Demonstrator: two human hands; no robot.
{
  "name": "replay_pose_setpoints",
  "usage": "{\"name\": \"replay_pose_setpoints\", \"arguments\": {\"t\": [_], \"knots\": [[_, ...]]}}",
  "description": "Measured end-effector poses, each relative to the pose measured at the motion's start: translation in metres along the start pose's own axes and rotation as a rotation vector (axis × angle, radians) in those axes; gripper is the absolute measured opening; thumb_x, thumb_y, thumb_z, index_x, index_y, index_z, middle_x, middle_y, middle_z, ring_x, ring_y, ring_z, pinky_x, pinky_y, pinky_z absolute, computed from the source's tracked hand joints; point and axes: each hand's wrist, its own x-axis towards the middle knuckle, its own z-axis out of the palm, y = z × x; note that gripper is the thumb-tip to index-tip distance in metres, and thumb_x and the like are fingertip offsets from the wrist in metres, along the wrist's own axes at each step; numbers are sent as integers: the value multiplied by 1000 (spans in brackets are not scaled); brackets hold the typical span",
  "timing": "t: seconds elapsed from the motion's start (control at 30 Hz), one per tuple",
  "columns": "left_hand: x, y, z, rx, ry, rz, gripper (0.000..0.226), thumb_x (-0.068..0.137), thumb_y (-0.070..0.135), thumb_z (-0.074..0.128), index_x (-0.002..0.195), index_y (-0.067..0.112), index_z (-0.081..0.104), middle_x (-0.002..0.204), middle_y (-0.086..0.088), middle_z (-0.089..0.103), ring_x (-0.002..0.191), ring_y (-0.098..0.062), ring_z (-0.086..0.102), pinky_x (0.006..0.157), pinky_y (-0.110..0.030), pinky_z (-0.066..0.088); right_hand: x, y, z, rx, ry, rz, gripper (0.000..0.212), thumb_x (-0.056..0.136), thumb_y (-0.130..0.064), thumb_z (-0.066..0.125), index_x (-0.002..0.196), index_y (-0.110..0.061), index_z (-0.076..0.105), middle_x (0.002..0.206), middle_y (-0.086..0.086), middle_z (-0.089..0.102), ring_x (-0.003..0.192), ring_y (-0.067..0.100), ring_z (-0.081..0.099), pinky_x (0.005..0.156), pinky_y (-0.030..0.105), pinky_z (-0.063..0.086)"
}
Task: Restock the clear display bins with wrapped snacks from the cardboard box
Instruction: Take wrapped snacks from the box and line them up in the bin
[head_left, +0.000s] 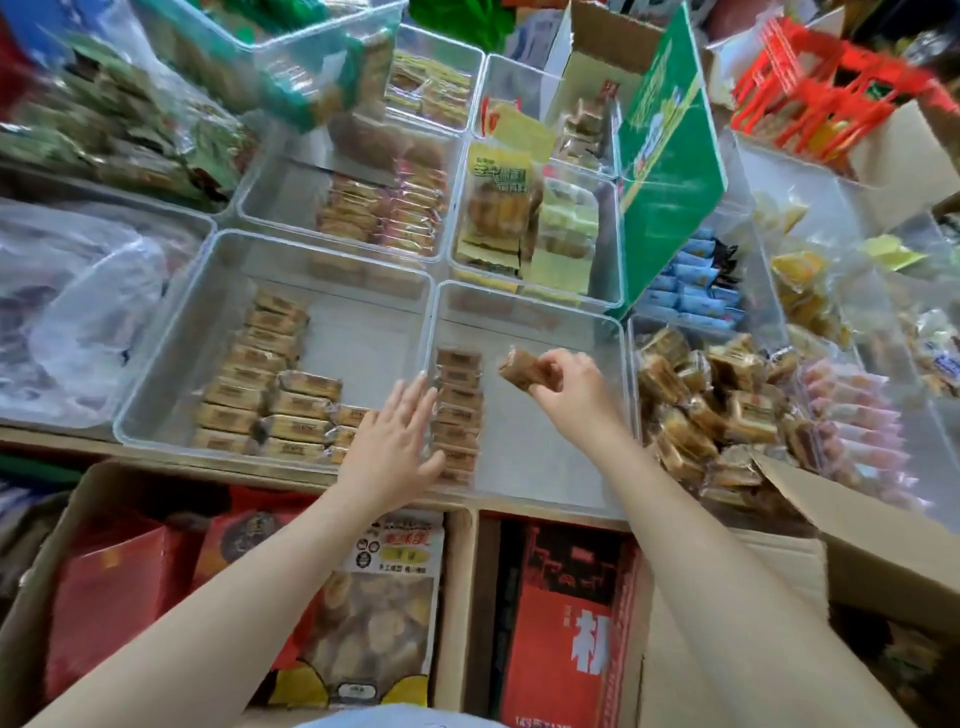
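**Inspector:** Head view, looking down on a snack counter. The right hand (569, 387) pinches one wrapped snack (522, 370) between thumb and fingertips, held above the near clear bin (618, 364), just right of the stacked row (457, 415) already in it. The left hand (397, 439) lies flat, fingers straight and spread, against the left side of that row at the bin's wall. It grips nothing.

**Clerk:** And the step in hand?

**Inspector:** Placing, by my reading. The piece wants lowering label-up beside the row, long edge parallel to it, with the flat hand steadying the stack so it does not slide. Most of the bin floor to the right shows bare, so I judge the work far from done.

**Clerk:** Materials?

**Inspector:** The snack is a small brown block in a glossy see-through wrapper, likely slippery, so a firm pinch at the ends suits it. The bin is rigid clear plastic, smooth-walled, with rounded corners. The neighbouring bin (171, 364) to the left holds flat tan packets in neat lines. The cardboard box (841, 535) at the right, flap open, is matte and creased; I take it for the supply, and loose brown packs (701, 405) are heaped just behind its flap.
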Motion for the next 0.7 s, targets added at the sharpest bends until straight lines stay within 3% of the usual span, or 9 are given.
{"name": "replay_pose_setpoints", "arguments": {"t": [0.17, 0.27, 0.43, 0.57, 0.7], "knots": [[5, -7, 10, -33, 53, 15, 82, 97, 55, 31, 157, 21, -13, 166, 2, -19, 155, -17, -5, 122, -41, 23, 72, -11, 37, -65, 35, -55, 30, 93, -16, 61, 122, -15, 58, 117, 10, 43, 93, 33, 58, 84, 44, 53], [7, -8, 13, -41, 75, 7, 85, 94, 56, 34, 159, 17, -4, 168, 0, -10, 156, -20, 6, 117, -43, 33, 104, -18, 66, -119, -7, -44, 30, 95, -14, 58, 125, -13, 57, 120, 12, 40, 95, 35, 57, 82, 44, 52], [8, -8, 18, -40, 78, 4, 86, 94, 54, 39, 160, 13, 4, 169, -4, -1, 155, -23, 15, 107, -42, 46, 132, -21, 107, -191, -163, -3, 39, 96, -10, 51, 135, -15, 56, 140, 18, 38, 117, 41, 54, 92, 41, 47], [8, -8, 18, -60, 98, 9, 86, 91, 52, 44, 161, 11, 14, 169, -5, 3, 154, -23, 19, 102, -40, 48, 132, -18, 117, -107, -235, -20, 56, 96, -12, 49, 151, -22, 40, 154, 17, 31, 125, 39, 51, 100, 37, 44], [7, -7, 17, -46, 82, 9, 87, 92, 53, 42, 161, 12, 10, 170, -4, -2, 155, -23, 14, 104, -39, 47, 123, -8, 122, -96, -320, -64, 62, 96, -16, 47, 154, -32, 29, 156, 17, 27, 129, 42, 48, 105, 41, 44]]}}
